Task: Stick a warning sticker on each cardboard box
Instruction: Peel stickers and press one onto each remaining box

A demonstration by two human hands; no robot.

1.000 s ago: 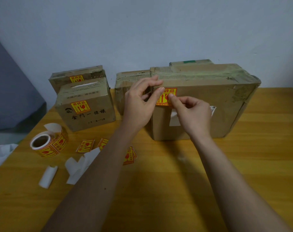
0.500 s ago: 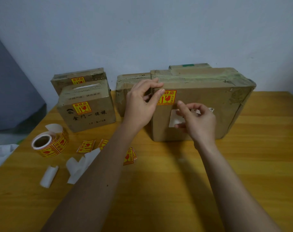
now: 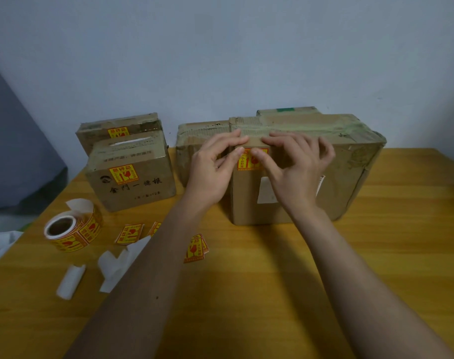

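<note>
Since half a second ago, right hand [image 3: 295,174] has risen from the white label [image 3: 266,190] to the large box's [image 3: 345,177] top edge. Both thumbs now press on the warning sticker [image 3: 246,161], high on the box's front face. Left hand [image 3: 213,169]: fingers nearly straight, laid on the top edge; right fingers loosely bent, gripping nothing. Sticker roll [image 3: 70,230] and loose stickers [image 3: 194,248] lie on the table [image 3: 324,281]. Small box [image 3: 135,174] already stickered.
</note>
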